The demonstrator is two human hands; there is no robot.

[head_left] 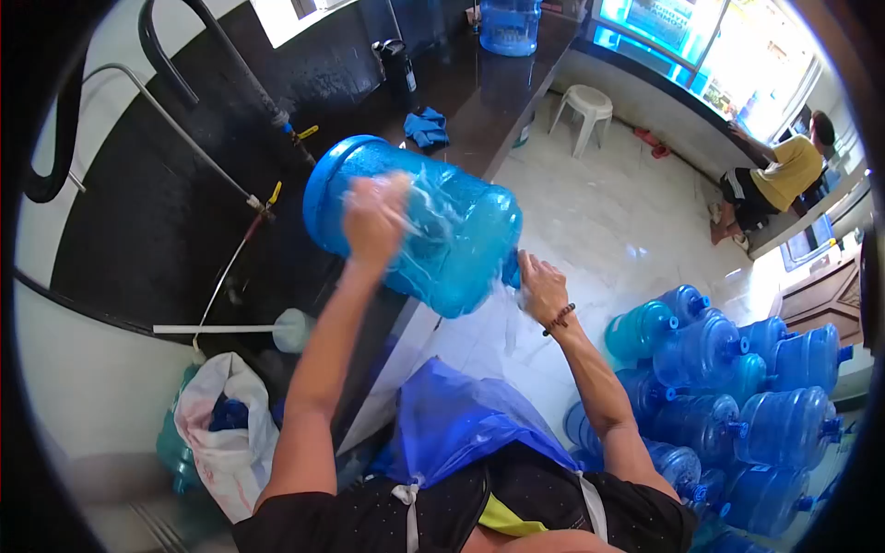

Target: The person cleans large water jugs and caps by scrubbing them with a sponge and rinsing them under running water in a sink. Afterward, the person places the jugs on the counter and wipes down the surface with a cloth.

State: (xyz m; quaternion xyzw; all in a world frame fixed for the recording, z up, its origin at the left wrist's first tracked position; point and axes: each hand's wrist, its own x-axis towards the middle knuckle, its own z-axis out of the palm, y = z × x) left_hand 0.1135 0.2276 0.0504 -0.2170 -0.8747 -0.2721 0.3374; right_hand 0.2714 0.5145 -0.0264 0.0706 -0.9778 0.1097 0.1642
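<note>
A large blue water jug [452, 235] lies tilted on its side over the edge of the dark counter, its neck pointing right toward the floor side. My right hand [544, 286], with a beaded bracelet on the wrist, grips the jug at its neck. Pressed against the jug's upper side is my left hand [376, 221], its fingers curled and blurred by motion. Whitish streaks run over the jug beside it; whether they are suds or something in the fingers I cannot make out. A blue cloth [426, 127] lies on the counter just behind the jug.
Many blue jugs [696, 350] are stacked at the right. Yellow-handled valves [275, 194] and pipes line the left wall. A white sack [226, 424] stands lower left, a white stool [583, 115] farther back. A person in a yellow shirt [793, 170] crouches far right.
</note>
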